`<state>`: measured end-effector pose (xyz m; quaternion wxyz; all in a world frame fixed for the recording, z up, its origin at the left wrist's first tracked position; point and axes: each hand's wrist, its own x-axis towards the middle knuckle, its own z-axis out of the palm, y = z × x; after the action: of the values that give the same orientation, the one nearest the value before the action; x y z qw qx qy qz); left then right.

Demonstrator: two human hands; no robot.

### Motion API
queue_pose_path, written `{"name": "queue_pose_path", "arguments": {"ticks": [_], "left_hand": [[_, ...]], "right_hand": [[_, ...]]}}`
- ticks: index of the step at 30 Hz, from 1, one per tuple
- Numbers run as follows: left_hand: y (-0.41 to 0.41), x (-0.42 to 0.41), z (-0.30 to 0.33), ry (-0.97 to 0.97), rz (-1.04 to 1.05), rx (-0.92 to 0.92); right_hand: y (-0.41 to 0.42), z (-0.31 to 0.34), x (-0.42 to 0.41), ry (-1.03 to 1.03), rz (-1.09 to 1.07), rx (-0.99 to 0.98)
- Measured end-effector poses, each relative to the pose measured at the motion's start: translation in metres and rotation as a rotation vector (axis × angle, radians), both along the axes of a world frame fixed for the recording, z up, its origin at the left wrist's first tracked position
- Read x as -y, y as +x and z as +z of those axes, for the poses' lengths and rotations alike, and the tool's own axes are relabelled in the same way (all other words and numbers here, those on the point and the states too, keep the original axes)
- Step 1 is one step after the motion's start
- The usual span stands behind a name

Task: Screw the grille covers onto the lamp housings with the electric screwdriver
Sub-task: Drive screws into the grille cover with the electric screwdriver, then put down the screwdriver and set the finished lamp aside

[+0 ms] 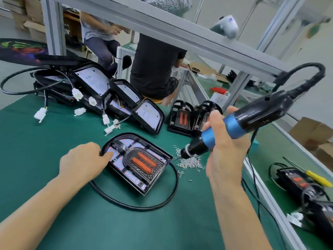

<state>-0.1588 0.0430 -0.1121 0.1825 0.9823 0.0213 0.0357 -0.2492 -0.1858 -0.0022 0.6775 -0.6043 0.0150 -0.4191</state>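
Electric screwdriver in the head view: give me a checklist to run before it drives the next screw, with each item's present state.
1. Right hand grips the electric screwdriver: ok.
2. Left hand steadies the lamp housing: ok.
3. Grille cover lies in the housing: ok.
4. Screw on the bit: cannot tell.
5. Bit over a screw hole: not ok, it hangs over the loose screws.
6. Cable away from the bit: ok.

There is only one view, so no other picture shares the scene. The camera sits on the person's head and looks forward and down at the green table [54, 141], tipped to one side (the frame bars slant across the top). It is close: both forearms reach in from the bottom edge. The wide lens also takes in two people sitting far behind the table
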Motion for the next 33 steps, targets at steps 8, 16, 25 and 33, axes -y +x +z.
{"name": "queue_pose_path", "arguments": {"ticks": [8, 16, 25, 33], "left_hand": [[0.005, 0.003, -0.001, 0.014, 0.003, -0.033], [0.015, 0.006, -0.001, 0.005, 0.03, -0.077], [0.016, 0.014, 0.003, 0.028, 0.069, -0.047], [0.012, 0.017, 0.004, -0.073, 0.086, -0.027]], "right_hand": [[-0.043, -0.008, 0.118, -0.327, -0.33, -0.556], [-0.036, -0.066, 0.154, -0.758, -0.249, -1.332], [-0.001, -0.089, 0.14, -1.343, -0.402, -1.559], [0.011, -0.066, 0.12, -1.603, -0.493, -1.38]]}}
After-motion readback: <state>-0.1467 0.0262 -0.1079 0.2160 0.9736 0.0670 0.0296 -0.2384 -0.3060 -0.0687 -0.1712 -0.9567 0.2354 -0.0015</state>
